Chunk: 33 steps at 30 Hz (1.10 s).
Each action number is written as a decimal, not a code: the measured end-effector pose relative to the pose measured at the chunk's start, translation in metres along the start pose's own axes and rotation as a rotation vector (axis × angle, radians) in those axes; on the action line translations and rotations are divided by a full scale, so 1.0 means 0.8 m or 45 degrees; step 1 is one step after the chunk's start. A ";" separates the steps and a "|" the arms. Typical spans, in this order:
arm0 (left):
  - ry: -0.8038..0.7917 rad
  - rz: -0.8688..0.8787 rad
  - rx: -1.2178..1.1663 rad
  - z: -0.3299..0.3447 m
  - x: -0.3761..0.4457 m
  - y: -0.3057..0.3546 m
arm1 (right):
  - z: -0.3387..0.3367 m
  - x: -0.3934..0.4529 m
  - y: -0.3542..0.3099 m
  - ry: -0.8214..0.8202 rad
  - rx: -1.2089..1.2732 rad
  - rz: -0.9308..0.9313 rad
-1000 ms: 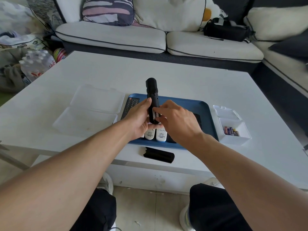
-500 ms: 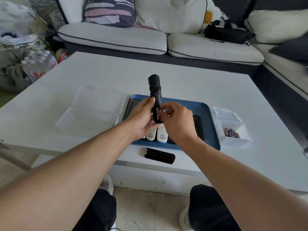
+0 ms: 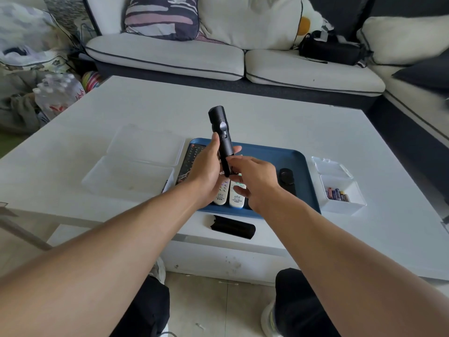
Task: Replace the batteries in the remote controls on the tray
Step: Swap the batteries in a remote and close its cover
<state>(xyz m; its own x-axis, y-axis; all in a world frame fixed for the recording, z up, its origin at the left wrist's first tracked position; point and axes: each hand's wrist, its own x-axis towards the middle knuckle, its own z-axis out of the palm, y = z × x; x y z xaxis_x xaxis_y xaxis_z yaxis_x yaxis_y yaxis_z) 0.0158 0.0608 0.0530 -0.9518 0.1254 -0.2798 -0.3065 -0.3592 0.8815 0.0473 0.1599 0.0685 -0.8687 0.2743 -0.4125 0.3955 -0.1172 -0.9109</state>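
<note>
Black and slim, the remote control (image 3: 221, 139) stands nearly upright above the blue tray (image 3: 301, 166) in my head camera, its rounded top pointing away toward the sofa (image 3: 170, 57). My left hand (image 3: 206, 171) is wrapped around its lower half, thumb up along the near side and fingertips showing past the far edge. My right hand (image 3: 255, 181) meets the remote's bottom end with thumb and forefinger drawn together in a pinch; whether they hold a battery or only touch the casing I cannot tell, since the spot is small and dark. On the tray beneath my hands lie two white remotes (image 3: 229, 194) side by side, a dark remote with many buttons (image 3: 192, 156) at the left end, and another black remote (image 3: 286, 178) toward the right, partly behind my right wrist. A loose black battery cover (image 3: 233, 228) lies on the white table (image 3: 267, 117) just in front of the tray's near edge. To the right of the tray sits a small white box (image 3: 342, 193), lid open, with several batteries (image 3: 336, 193) lined up inside. To the left of the tray rests a clear plastic case (image 3: 136, 164), lying open in two halves. Beyond the table, the sofa carries a striped cushion (image 3: 160, 17) and a black bag (image 3: 330, 51).
</note>
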 end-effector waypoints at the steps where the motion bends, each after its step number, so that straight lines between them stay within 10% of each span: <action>1: 0.004 0.009 0.005 0.001 -0.002 0.000 | 0.000 0.000 -0.001 -0.009 0.032 0.035; 20: -0.101 0.292 0.418 -0.008 0.000 -0.022 | 0.001 0.005 -0.004 -0.017 0.143 0.174; 33: 0.024 0.090 0.260 -0.009 0.000 0.003 | -0.006 0.006 0.000 -0.066 -0.480 -0.327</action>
<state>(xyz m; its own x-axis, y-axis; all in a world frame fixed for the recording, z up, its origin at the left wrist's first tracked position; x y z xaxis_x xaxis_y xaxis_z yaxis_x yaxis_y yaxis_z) 0.0152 0.0530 0.0521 -0.9716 0.0887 -0.2195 -0.2320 -0.1716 0.9575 0.0446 0.1658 0.0669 -0.9628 0.1997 -0.1819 0.2377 0.3064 -0.9217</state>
